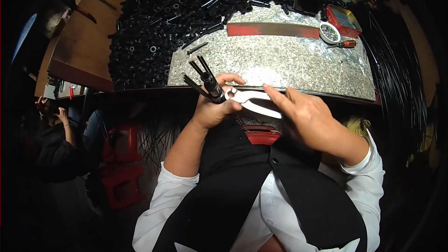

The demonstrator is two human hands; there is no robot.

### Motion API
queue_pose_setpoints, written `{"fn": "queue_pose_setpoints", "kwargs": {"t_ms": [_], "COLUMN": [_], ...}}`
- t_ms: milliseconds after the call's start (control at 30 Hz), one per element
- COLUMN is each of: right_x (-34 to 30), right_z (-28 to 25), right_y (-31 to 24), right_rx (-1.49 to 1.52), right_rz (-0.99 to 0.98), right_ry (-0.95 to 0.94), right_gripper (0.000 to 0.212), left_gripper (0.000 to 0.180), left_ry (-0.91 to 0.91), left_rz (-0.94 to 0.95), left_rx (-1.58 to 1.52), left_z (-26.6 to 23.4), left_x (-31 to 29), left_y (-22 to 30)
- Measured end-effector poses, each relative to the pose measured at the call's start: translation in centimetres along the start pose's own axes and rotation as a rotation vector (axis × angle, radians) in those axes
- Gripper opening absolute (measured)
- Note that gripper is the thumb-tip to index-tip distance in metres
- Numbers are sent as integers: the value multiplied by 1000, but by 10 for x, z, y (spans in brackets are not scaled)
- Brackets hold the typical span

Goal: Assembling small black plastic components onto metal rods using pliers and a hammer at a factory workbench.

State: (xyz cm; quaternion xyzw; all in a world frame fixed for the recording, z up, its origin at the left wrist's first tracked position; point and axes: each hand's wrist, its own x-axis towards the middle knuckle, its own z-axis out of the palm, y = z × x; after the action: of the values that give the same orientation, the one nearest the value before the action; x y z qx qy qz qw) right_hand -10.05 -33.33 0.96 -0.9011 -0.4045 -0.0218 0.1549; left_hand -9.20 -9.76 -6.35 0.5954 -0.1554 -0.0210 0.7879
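Observation:
My left hand (212, 109) is closed around a black tubular part (211, 85) with several thin black rods sticking out of its upper end. Light-handled pliers (254, 101) lie between my hands, their jaws against the side of that part near my left thumb. At the handle ends is my right hand (305, 114), curled about them with its index finger stretched along the upper handle. Its other fingertips are mostly hidden. Both hands are just off the front edge of the speckled worktop (280, 63).
A heap of black tubular parts (154, 32) covers the back left. A red-and-grey strip (273, 30), a white bowl (330, 33) of small metal pieces, a red box (344, 20) and a screwdriver (344, 44) lie beyond. Black rods (396, 74) stand at right; another person (56, 135) is at left.

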Motion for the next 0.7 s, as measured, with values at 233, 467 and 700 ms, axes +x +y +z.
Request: {"fn": "queue_pose_setpoints", "kwargs": {"t_ms": [233,467,700], "right_x": [-21,-37,-51], "right_z": [16,29,78], "right_y": [69,25,16], "right_rx": [-208,93,1659], "right_rz": [306,141,398], "right_ry": [61,270,73], "right_gripper": [70,37,79], "left_gripper": [98,88,80], "left_ry": [210,524,562], "left_rz": [134,199,108], "left_rx": [-178,-507,-866], "left_z": [-35,-47,1], "left_x": [11,16,30], "left_y": [18,43,40]}}
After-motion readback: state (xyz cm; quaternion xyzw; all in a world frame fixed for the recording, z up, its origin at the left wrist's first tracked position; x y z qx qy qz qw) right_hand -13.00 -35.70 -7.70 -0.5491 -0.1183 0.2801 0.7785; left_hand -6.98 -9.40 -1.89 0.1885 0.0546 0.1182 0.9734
